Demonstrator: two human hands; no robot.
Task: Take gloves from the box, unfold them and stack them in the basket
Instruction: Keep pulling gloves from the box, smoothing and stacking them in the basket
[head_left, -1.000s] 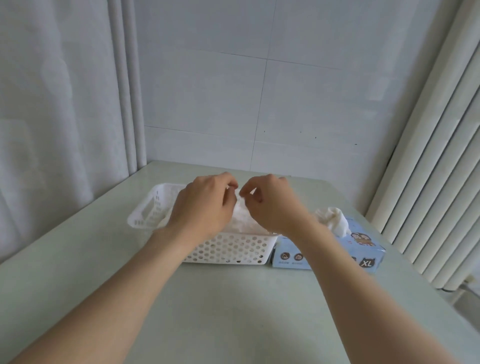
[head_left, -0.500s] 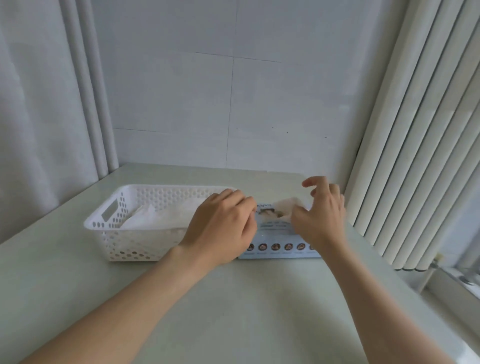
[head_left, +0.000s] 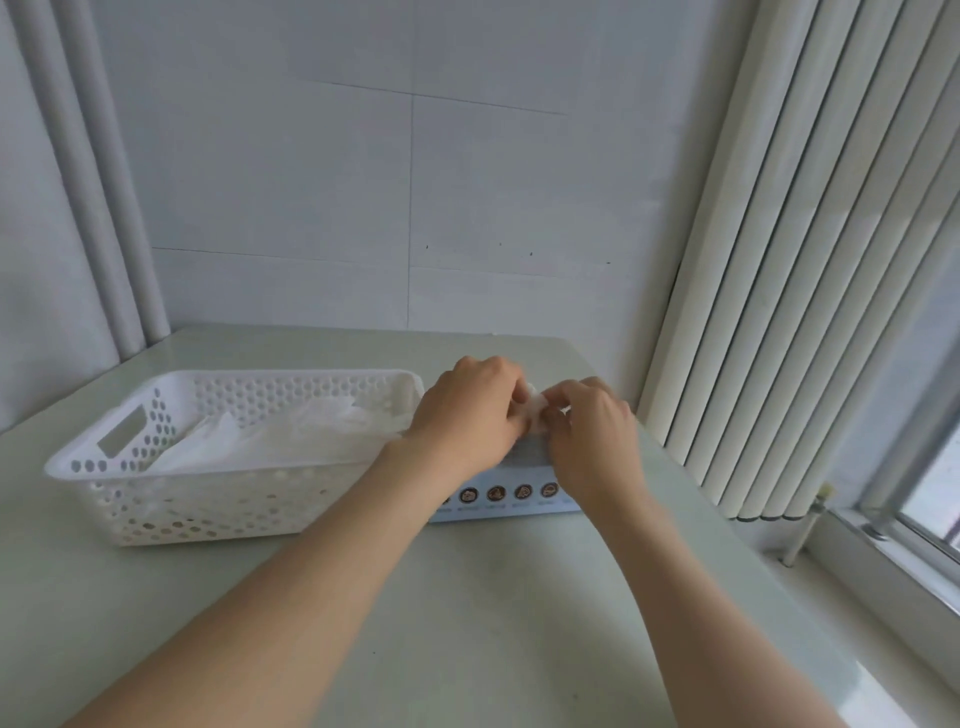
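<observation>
Left hand (head_left: 470, 415) and right hand (head_left: 595, 439) pinch a small white glove (head_left: 536, 415) between their fingertips at centre frame, right above the box (head_left: 511, 493), likely to tease it open. The basket (head_left: 182, 504), left of centre, holds flattened gloves (head_left: 291, 441).

A pale table (head_left: 467, 623) meets a white tiled wall (head_left: 311, 208), vertical blinds (head_left: 779, 260) (window (head_left: 930, 499) behind) right.
</observation>
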